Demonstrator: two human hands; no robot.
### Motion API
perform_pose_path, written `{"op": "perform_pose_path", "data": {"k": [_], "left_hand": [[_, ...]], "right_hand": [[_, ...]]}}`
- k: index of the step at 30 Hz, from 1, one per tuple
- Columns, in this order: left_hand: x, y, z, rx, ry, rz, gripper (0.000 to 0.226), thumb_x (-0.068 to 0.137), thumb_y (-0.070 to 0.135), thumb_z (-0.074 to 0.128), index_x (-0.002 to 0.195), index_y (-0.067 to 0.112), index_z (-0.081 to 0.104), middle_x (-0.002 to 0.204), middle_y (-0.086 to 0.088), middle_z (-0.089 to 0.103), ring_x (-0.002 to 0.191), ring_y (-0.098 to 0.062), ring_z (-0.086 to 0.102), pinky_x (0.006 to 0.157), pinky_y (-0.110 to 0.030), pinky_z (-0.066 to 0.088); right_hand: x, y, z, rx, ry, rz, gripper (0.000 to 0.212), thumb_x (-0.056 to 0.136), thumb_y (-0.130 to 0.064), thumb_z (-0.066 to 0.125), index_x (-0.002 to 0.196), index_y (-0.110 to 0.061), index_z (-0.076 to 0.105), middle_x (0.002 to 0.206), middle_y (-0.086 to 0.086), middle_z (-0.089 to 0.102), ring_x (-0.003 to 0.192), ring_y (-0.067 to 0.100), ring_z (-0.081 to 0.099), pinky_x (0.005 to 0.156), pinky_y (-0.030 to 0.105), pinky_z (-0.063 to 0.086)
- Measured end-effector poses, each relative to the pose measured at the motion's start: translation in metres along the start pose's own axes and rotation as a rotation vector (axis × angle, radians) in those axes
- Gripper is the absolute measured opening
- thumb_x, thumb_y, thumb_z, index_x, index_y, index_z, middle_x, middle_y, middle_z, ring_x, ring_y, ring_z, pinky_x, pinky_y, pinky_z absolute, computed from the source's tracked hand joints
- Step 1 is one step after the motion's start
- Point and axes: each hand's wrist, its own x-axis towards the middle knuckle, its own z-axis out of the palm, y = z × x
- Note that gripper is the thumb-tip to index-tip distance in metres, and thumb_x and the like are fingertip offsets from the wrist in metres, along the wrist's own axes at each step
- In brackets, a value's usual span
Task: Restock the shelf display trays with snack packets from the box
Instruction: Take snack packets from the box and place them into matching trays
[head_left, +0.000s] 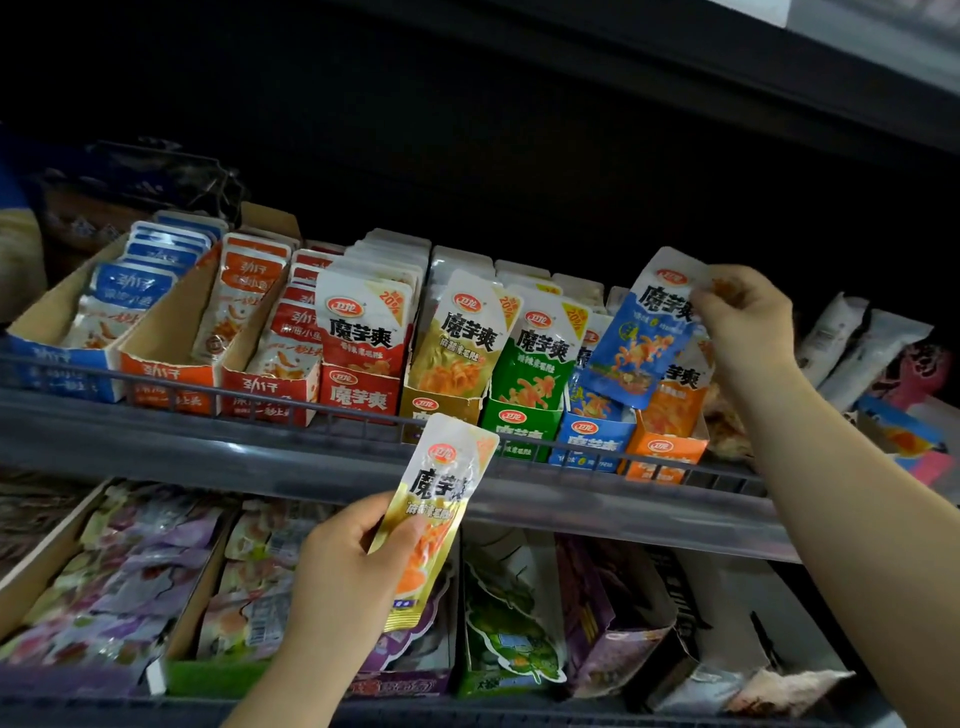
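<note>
My left hand (343, 566) grips a gold snack packet (441, 499) below and in front of the upper shelf rail. My right hand (748, 317) pinches the top corner of a blue snack packet (641, 332) and holds it tilted over the blue display tray (592, 441). Beside that tray stand a gold tray (441, 410), a green tray (519, 423), an orange tray (665, 452) and a red tray (358, 395), each packed with upright packets. The box is out of view.
A wire rail (208, 400) runs along the upper shelf's front edge. Blue, orange and red trays of fish snacks (171, 364) fill the left. Loose packets (872, 358) lie at the right. The lower shelf (467, 706) holds purple and green snack boxes.
</note>
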Motion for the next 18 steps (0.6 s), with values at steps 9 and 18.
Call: {"op": "perform_pose_path", "data": {"k": [9, 18], "left_hand": [[-0.001, -0.007, 0.004, -0.007, -0.037, -0.025, 0.025, 0.085, 0.012, 0.059, 0.077, 0.036, 0.058, 0.074, 0.016, 0.064, 0.068, -0.003, 0.063, 0.051, -0.007, 0.047], [0.002, -0.009, 0.001, -0.141, -0.019, -0.132, 0.018, 0.085, 0.015, 0.058, 0.078, 0.031, 0.064, 0.067, 0.015, 0.07, 0.063, 0.0, 0.065, 0.049, -0.011, 0.048]], "right_hand": [[-0.02, 0.01, 0.021, 0.059, -0.302, 0.215, 0.027, 0.091, 0.0, 0.048, 0.118, 0.002, 0.051, 0.104, 0.008, 0.055, 0.104, 0.024, 0.054, 0.097, 0.041, 0.044], [-0.03, 0.031, 0.031, -0.106, -0.246, 0.248, 0.032, 0.091, -0.002, 0.047, 0.123, 0.0, 0.043, 0.121, 0.02, 0.058, 0.108, 0.029, 0.056, 0.079, 0.031, 0.044]]}}
